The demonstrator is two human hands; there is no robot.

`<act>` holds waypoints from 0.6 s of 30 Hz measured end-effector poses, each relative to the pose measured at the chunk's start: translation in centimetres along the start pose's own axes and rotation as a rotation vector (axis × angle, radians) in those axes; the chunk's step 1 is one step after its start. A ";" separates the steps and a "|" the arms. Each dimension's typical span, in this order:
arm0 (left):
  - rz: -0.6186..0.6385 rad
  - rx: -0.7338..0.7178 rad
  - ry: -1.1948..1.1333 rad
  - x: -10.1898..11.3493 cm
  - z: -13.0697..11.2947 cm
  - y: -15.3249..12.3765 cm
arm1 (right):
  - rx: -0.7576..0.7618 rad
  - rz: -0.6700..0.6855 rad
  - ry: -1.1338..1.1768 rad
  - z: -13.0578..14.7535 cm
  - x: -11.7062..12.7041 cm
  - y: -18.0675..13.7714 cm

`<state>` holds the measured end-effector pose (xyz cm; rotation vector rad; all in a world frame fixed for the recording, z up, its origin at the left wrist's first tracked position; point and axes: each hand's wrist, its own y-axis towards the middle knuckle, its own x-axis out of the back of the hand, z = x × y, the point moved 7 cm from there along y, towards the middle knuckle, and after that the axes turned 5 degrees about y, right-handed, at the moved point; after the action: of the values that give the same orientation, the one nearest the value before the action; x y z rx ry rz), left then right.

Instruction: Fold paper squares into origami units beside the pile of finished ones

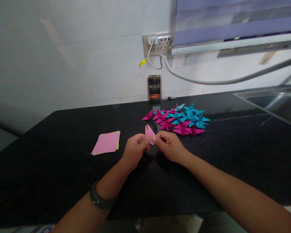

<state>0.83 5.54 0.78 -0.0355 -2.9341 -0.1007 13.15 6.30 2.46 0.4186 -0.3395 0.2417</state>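
Note:
Between my two hands is a partly folded piece of pink origami paper (149, 132), its split points facing away from me. My left hand (136, 148) pinches its lower left side between thumb and fingers. On the lower right side, my right hand (170, 145) pinches it the same way, and the two thumbs nearly meet. Just beyond my hands lie several folded paper cranes, magenta ones (165, 124) at the front and left and blue ones (189, 114) at the back right. A stack of square paper (106, 143), pink over yellow, rests left of my left hand.
A phone (155, 89) leans upright against the wall behind the cranes, with a beaded strap (169, 98) beside it. A cable hangs from the wall socket (157, 44). The black countertop (63, 168) meets a sink edge (266, 110) at the right.

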 end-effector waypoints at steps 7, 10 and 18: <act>0.019 0.034 -0.126 -0.1 1.0 0.3 | 0.013 0.056 0.049 -0.5 -0.3 -0.1; 0.044 0.009 -0.122 -0.2 0.8 0.3 | -0.057 0.145 0.245 -0.8 -0.8 -0.2; 0.112 0.041 -0.232 -1.0 1.5 0.3 | -0.149 0.183 0.441 -1.2 -1.2 -0.1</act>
<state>1.47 5.92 -0.86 -0.2188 -3.1561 -0.0205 12.43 6.53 0.96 0.1783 0.0386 0.4750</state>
